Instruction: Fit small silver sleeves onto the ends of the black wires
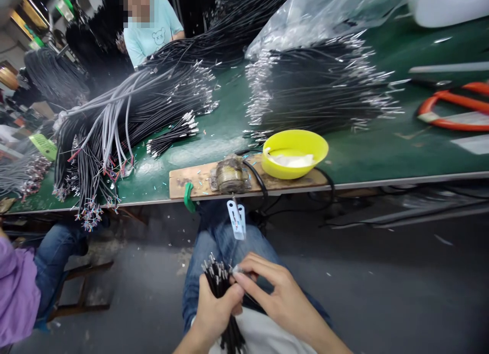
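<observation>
My left hand [217, 303] is wrapped round a bundle of black cables [219, 280], whose stripped silvery ends point up and away from me over my lap. Pinched at the bundle's right side, my right hand [267, 282] has thumb and forefinger on the end of one cable; the fingertips partly hide it. Just beyond the hands, a light blue clothes peg [236, 220] hangs on the shaft of a small motor [230, 174]. That motor is fixed to a wooden board [191, 178] at the table's edge.
A yellow bowl [294, 155] with white material stands on the board, beside a green clamp [188, 197]. Black cable piles [313, 89] and grey cables [114, 119] cover the green table [362, 160]. Orange-handled scissors [439, 109] lie right. Two people sit nearby, one across, one left.
</observation>
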`<state>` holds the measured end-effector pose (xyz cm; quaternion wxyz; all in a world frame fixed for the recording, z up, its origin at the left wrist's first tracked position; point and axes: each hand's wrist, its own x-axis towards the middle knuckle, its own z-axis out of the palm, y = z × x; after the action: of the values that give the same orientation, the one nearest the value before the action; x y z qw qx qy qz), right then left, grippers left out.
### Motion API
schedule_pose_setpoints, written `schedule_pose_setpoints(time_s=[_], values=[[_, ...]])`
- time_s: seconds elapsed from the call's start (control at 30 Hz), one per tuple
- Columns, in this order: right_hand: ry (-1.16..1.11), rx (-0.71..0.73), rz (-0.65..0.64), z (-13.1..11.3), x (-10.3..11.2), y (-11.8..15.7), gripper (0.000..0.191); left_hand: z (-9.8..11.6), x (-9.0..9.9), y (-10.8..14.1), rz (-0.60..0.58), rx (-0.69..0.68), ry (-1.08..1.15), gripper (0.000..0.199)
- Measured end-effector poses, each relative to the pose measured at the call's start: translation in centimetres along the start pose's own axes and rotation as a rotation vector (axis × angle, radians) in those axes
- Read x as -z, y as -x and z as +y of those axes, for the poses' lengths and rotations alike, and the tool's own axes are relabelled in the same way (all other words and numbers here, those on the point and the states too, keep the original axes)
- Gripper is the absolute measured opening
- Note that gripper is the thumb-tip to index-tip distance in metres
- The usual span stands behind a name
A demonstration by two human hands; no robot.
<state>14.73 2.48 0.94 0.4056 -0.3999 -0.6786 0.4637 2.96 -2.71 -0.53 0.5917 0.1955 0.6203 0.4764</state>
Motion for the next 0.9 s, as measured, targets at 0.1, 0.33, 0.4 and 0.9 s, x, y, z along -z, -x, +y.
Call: schedule_pose_setpoints(time_s=[0.1, 0.33, 0.4, 0.9], values=[[0.007, -0.006, 0.027, 0.1, -0.2, -0.2, 0.023, 0.0, -0.1, -0.1, 0.032, 0.005, 0.001, 0.050], [0.010, 0.072, 0.270, -0.6, -1.2, -0.4, 0.031, 1.7, -1.0, 0.3, 0.093, 0.015, 0.042, 0.055], [0.004, 0.115, 0.350, -0.8, -1.4, -0.4, 0.028, 1.9, -1.4, 0.4, 0.100, 0.010, 0.063, 0.056], [-0.470, -0.249, 0.126, -0.2, -0.7, -0.8, 0.026, 3.6, -2.1, 0.3, 0.091, -0.186, 0.047, 0.045]])
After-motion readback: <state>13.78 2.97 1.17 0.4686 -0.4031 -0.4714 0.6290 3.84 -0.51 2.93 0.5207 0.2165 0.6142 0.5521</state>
